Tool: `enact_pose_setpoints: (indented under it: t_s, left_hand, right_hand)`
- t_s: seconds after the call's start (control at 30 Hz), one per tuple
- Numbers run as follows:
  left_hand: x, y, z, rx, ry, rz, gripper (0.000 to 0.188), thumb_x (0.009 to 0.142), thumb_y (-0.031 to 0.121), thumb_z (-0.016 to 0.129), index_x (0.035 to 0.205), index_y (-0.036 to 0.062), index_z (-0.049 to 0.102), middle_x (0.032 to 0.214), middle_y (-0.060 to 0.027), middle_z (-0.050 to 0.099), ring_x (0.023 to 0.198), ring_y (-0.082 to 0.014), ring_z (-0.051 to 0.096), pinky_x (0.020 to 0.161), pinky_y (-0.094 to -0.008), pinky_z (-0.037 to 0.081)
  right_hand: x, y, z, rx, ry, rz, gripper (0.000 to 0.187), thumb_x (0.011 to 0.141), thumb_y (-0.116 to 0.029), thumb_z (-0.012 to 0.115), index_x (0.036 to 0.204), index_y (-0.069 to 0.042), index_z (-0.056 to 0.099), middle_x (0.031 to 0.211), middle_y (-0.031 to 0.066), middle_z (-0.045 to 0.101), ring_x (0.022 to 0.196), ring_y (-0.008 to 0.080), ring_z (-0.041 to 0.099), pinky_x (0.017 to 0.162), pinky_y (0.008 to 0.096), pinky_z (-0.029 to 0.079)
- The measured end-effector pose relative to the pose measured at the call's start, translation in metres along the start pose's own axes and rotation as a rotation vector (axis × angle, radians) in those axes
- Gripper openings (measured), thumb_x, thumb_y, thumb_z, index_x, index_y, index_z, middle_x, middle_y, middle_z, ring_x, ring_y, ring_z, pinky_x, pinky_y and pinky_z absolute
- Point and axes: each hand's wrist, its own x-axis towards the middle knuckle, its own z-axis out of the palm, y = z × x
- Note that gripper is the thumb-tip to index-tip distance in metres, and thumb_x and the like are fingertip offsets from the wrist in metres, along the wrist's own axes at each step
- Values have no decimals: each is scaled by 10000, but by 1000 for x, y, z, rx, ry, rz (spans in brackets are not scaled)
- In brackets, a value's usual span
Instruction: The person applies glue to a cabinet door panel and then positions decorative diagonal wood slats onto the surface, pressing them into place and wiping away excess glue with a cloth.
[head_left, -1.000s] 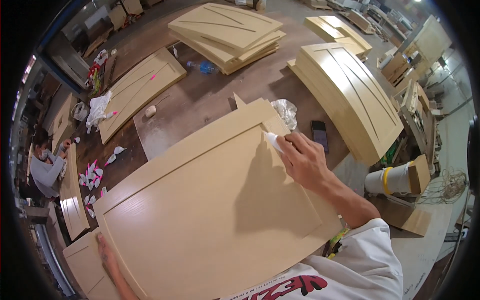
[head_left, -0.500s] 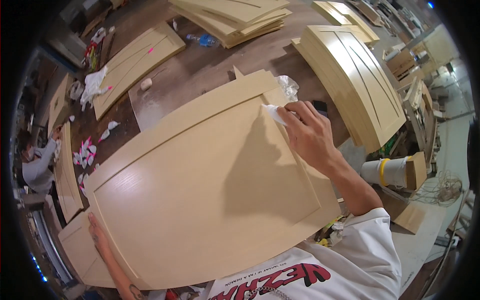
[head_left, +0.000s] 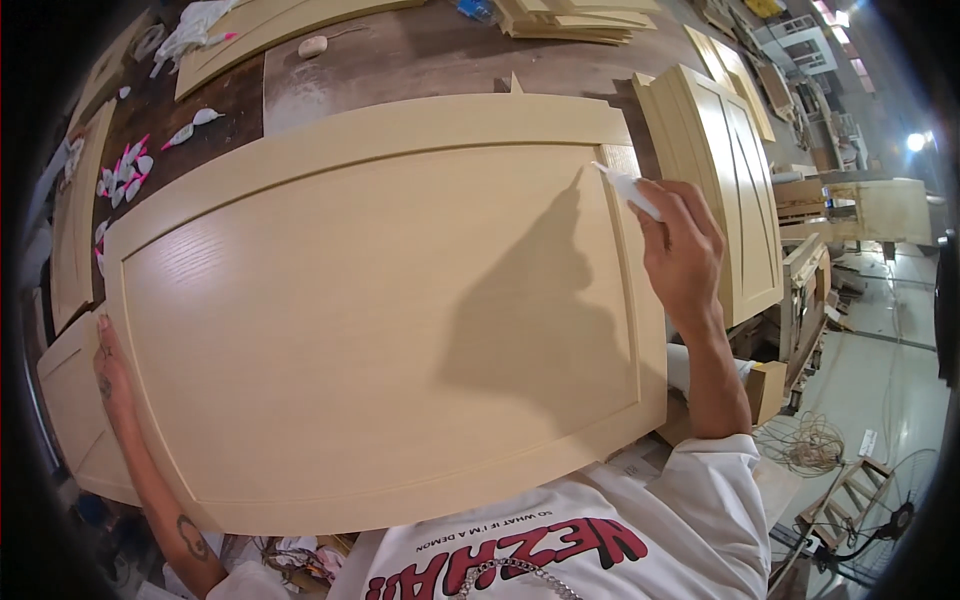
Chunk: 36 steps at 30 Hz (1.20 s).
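A large pale wood cabinet door panel (head_left: 330,330) with a recessed centre and raised frame lies tilted in front of me. At its left edge my left hand (head_left: 113,370) grips the frame, thumb on top and the other fingers mostly hidden. My right hand (head_left: 685,245) is closed around a small white squeeze bottle (head_left: 634,196) with a narrow tip. That tip points at the inner groove near the panel's far right corner; I cannot tell whether it touches. The hand's shadow falls across the panel.
Stacked pale doors (head_left: 715,190) stand to the right, with more boards (head_left: 570,18) at the back. On the dark table at left lie several small white pouches with pink tips (head_left: 125,172). A beige lump (head_left: 312,46) sits beyond the panel. Coiled cable (head_left: 805,445) lies at lower right.
My view has shifted, so the panel's far right corner sits further right. The right hand with the squeeze bottle stays by that corner; the left hand still holds the left edge.
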Motion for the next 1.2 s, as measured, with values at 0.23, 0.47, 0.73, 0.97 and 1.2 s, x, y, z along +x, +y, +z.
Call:
enact_pose_setpoints:
  t_s: [0.23, 0.47, 0.73, 0.97, 1.2]
  left_hand:
    - [30, -48, 1, 19, 69, 122, 675, 1037, 482, 391, 1392, -87, 455, 1433, -201, 499, 1314, -292, 481, 1098, -329, 339]
    - [23, -62, -9, 142, 132, 115, 669, 1037, 479, 390, 1389, -85, 461, 1430, -203, 501, 1312, -296, 483, 1097, -331, 342]
    - [-6, -77, -17, 229, 189, 96, 662, 1036, 475, 390, 1385, -82, 467, 1427, -205, 503, 1310, -300, 486, 1096, -333, 346]
    - [-22, -80, -25, 252, 210, 84, 656, 1036, 472, 389, 1382, -79, 473, 1424, -207, 505, 1309, -303, 489, 1094, -334, 349]
    - [-29, -75, -28, 267, 211, 81, 650, 1036, 468, 389, 1379, -77, 478, 1421, -209, 507, 1307, -306, 491, 1093, -336, 352]
  right_hand:
    - [-72, -18, -52, 355, 33, 605, 208, 871, -68, 733, 1049, 21, 673, 962, 84, 661, 836, 110, 604, 681, 235, 483]
    - [-157, -61, -108, 125, -47, 327, 355, 688, 38, 742, 1037, -8, 695, 962, 146, 671, 806, 280, 661, 687, 333, 527]
    - [-179, -73, -114, 6, -114, 226, 467, 599, 73, 695, 1051, -42, 706, 955, 113, 665, 720, 248, 623, 589, 318, 494]
    - [-182, -69, -111, -35, -93, 167, 510, 550, 49, 680, 1052, -37, 706, 972, 106, 652, 689, 233, 590, 564, 301, 480]
    - [-174, -64, -109, -9, -126, 147, 481, 546, 69, 691, 1015, -33, 720, 943, 95, 651, 699, 222, 598, 544, 294, 477]
